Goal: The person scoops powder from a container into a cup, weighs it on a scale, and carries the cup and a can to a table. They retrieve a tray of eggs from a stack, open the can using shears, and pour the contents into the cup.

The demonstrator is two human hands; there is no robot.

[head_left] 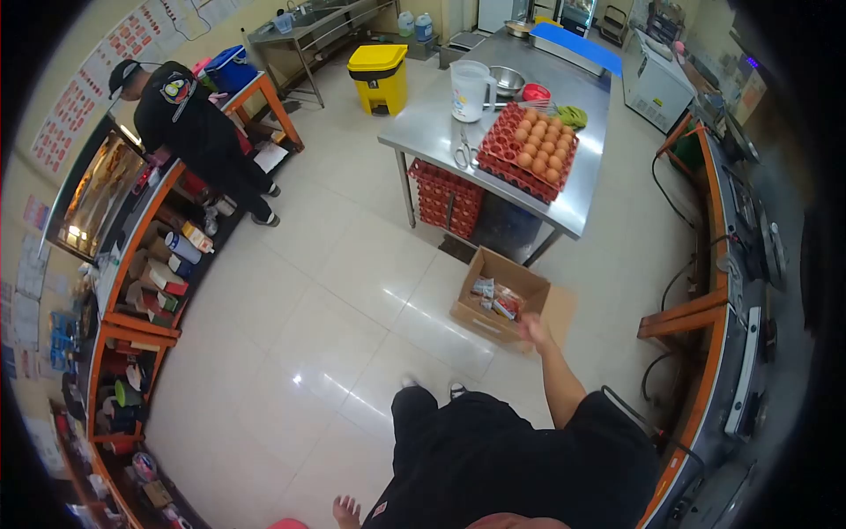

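Observation:
My right hand is stretched out over the near right edge of an opened cardboard box on the floor. Its fingers look loosely apart, with nothing visible in them. Inside the box lie several small wrapped packets, silver, white and red. Whether the hand touches the box rim cannot be made out. Low in the view, my left hand hangs beside my body, fingers spread and holding nothing.
A steel table carries egg trays, a plastic jug and a metal bowl. A co-worker stands at the left counter. Orange-framed shelves line both sides. A yellow bin stands behind.

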